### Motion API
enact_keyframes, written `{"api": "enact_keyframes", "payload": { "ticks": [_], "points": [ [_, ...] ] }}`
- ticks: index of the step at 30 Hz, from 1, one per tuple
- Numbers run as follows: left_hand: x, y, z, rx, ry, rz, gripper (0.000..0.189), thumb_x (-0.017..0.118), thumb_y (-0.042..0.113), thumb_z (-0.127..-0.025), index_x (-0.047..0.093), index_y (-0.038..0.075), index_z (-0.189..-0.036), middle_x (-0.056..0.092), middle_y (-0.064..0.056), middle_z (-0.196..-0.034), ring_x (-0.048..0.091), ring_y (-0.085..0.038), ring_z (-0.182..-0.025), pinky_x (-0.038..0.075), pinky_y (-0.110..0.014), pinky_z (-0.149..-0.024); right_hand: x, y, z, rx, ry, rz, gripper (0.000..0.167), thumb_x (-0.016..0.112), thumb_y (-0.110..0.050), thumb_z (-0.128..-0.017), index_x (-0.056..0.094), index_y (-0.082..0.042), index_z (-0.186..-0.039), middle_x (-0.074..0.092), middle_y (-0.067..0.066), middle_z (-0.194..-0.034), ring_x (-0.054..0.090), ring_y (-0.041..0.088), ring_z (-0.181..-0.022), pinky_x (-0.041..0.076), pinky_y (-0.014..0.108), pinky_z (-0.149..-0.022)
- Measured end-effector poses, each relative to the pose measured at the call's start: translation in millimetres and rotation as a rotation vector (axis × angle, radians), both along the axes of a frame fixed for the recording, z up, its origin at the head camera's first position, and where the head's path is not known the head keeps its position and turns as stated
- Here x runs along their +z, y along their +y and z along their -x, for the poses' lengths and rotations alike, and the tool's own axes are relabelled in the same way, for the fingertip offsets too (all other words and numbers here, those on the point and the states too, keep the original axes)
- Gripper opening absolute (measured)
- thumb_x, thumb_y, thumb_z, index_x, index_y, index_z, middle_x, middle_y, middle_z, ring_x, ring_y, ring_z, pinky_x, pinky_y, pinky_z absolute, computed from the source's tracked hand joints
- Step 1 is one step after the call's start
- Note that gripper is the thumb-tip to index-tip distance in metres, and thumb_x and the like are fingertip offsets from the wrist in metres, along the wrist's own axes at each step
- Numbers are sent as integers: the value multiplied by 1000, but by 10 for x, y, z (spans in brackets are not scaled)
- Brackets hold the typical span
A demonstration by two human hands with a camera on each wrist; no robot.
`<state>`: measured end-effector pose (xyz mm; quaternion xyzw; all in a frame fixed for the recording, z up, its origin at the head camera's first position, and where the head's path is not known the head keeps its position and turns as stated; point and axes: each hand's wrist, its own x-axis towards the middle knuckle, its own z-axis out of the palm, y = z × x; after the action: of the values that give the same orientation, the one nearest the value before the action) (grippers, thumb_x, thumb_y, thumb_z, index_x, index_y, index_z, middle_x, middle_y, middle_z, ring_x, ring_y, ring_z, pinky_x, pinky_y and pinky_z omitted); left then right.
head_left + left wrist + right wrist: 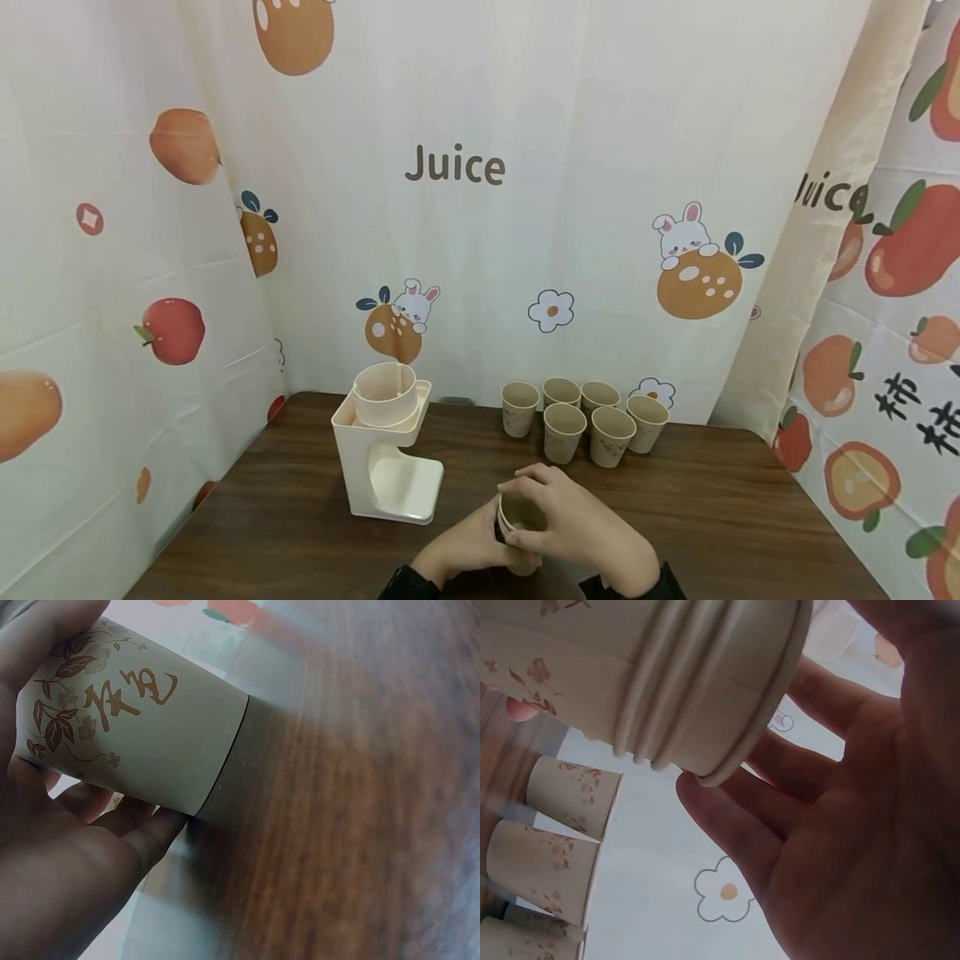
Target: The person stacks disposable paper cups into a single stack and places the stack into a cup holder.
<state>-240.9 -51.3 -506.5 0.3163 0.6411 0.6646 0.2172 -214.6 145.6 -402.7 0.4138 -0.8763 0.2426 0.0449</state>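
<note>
Near the table's front edge, a stack of nested paper cups (522, 510) stands between my two hands. My left hand (471, 540) grips the stack from the left side. In the left wrist view, its fingers wrap the outermost cup (161, 724), which has brown leaf print and lettering, its base close to the table. My right hand (576, 521) comes over the top, thumb and fingers spanning the rim of the innermost cup (731, 690). That cup's rim stands farther out than the several rims below it in the right wrist view.
A white stand (358, 475) with a round cream-coloured cup-like holder (386, 408) is on the left of the dark wooden table (285, 533). Several single paper cups (564, 433) stand upright at the back right. Fruit-printed curtains (480, 242) enclose the table.
</note>
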Motion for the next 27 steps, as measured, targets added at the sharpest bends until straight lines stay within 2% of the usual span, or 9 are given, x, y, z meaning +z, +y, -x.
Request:
{"api": "enact_keyframes", "payload": {
  "ticks": [12,19,23,27],
  "points": [
    [14,-6,-10,-5,31,15,63,77,16,-87,46,16,-141,63,-8,-126,63,-18,-111,49,-30,-95,-24,-1,41,-13,-95,-21,47,76,-39,-91,64,-17,-131,56,-2,-129,55,20,-118,51,35,-91],
    [15,-15,-9,14,36,36,65,78,17,-86,46,18,-142,64,-6,-125,63,-17,-111,48,-29,-95,-27,-2,48,-15,-102,-26,49,76,-42,-90,64,-18,-131,56,-3,-129,55,20,-119,50,36,-92],
    [7,-22,-17,26,14,56,69,79,19,-85,43,19,-144,69,-3,-117,64,-16,-107,48,-29,-93,-34,-2,49,-12,-97,-17,46,71,-43,-93,64,-18,-130,56,-3,-129,55,20,-118,50,36,-92],
    [5,-22,-17,-9,-25,38,66,79,18,-86,45,20,-144,72,-1,-109,67,-15,-100,51,-31,-89,-42,0,50,-12,-114,-6,43,62,-46,-99,64,-17,-130,56,-2,-130,55,21,-119,50,38,-93]
  ]
}}
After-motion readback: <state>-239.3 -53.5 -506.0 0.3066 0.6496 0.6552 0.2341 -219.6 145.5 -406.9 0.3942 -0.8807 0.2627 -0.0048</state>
